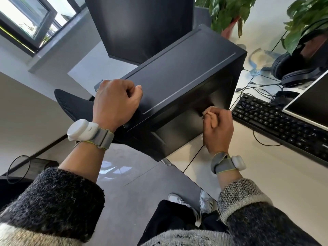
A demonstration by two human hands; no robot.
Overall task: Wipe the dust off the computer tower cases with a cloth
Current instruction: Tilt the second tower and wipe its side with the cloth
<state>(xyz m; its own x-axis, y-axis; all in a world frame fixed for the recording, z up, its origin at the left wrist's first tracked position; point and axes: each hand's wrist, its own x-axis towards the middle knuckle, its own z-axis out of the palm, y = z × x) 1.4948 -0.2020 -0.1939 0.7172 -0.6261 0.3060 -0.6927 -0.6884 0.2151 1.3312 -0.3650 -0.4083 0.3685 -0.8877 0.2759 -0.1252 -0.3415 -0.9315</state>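
1. Fingers of the left hand curl on the tower's top corner. The right hand curls against its side. No cloth shows, so I cannot tell either grip.
2. Tower sits at the worktop's left edge; a hard wipe could tip it off.

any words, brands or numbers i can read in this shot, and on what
Nothing here reads as quotable text.
keyboard: white key legends, too small and blurred to read.
computer tower case: no label or brand shows on its visible panels.
white device on the left wrist: no marking shows.
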